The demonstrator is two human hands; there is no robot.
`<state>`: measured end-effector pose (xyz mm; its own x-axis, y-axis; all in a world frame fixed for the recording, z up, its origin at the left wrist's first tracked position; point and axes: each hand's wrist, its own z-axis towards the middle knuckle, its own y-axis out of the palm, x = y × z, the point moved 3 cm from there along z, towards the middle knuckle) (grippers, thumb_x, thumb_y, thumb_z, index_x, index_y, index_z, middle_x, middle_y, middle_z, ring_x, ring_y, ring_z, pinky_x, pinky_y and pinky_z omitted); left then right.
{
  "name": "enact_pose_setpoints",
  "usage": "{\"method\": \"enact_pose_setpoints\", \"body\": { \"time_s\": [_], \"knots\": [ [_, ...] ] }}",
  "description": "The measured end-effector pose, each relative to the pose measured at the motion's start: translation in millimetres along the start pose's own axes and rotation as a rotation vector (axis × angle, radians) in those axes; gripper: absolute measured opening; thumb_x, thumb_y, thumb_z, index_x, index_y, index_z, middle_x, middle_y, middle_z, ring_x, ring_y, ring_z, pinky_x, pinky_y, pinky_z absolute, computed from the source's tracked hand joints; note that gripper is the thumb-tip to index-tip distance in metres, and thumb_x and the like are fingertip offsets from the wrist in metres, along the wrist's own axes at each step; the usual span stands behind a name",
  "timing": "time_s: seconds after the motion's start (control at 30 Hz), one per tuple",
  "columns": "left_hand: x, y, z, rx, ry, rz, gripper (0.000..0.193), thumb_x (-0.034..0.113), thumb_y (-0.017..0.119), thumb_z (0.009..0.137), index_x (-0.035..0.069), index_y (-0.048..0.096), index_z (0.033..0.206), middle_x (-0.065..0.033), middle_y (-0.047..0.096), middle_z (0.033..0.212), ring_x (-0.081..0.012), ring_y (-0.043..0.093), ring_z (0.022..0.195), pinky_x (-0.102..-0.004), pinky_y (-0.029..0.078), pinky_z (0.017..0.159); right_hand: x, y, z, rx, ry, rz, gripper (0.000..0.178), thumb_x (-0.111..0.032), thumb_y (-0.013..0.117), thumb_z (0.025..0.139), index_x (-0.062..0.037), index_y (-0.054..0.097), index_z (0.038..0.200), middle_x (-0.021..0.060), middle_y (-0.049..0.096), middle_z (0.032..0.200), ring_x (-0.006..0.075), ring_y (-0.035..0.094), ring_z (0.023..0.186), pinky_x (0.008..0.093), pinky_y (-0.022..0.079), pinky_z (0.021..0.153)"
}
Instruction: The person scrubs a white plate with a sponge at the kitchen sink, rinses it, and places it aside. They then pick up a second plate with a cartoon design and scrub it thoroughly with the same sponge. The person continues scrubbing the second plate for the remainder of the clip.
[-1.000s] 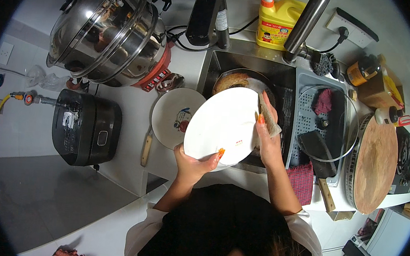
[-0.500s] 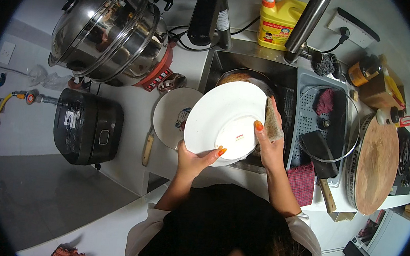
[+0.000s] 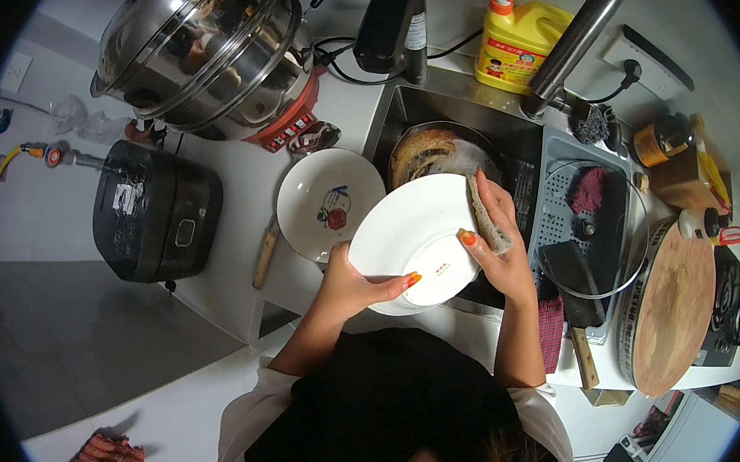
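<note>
A white plate [image 3: 415, 222] is tilted in front of me with its underside and foot ring toward me. My left hand [image 3: 355, 284] grips its near left edge, thumb on the base and fingers hidden behind. At the right rim my right hand [image 3: 507, 254] presses a greyish-brown scrubbing cloth [image 3: 482, 213] around the edge, its thumb on the plate's underside. Left of the plate a white bowl [image 3: 306, 212] with a flower print stands on the counter. Beyond the plate, a pan [image 3: 412, 154] with brown residue and suds sits in the dark sink [image 3: 520, 125].
A grey drain tray [image 3: 555, 146] holds a glass lid, a red cloth and a cleaver [image 3: 581, 285] whose handle juts over the front edge. Around it are a round chopping board [image 3: 671, 310], a faucet [image 3: 575, 51], a yellow soap bottle [image 3: 522, 46], a steamer [image 3: 192, 48] and a rice cooker [image 3: 156, 217].
The plate and both hands have shifted slightly right and nearer to me, showing more of the bowl and the pan. The cloth has moved along the plate's rim.
</note>
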<state>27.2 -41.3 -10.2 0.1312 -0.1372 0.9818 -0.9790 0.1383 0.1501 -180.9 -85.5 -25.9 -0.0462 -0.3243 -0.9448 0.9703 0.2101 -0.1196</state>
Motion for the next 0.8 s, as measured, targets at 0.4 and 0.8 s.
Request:
{"method": "enact_pose_setpoints", "body": {
  "time_s": [0.4,0.8],
  "knots": [
    [7,5,-2,0.094,0.109,0.144,0.039,0.005,0.076,0.065,-0.006,0.062,0.100,-0.0098,0.068,0.089,-0.0122,0.064,0.081,-0.0274,0.052,0.073,-36,27,5,-0.070,-0.140,-0.528,0.067,-0.013,0.068,0.071,-0.0119,0.047,0.135,0.0129,0.032,0.147,0.0380,0.028,0.135,0.0522,0.021,0.109],
    [-5,1,-1,0.212,0.252,0.204,0.048,0.015,0.084,0.060,-0.003,0.061,0.098,-0.0075,0.067,0.086,-0.0101,0.061,0.079,-0.0275,0.051,0.070,-64,61,12,-0.210,-0.314,-0.590,0.054,-0.024,0.067,0.070,-0.0191,0.060,0.123,0.0027,0.048,0.137,0.0260,0.045,0.126,0.0500,0.024,0.108]
  ]
}}
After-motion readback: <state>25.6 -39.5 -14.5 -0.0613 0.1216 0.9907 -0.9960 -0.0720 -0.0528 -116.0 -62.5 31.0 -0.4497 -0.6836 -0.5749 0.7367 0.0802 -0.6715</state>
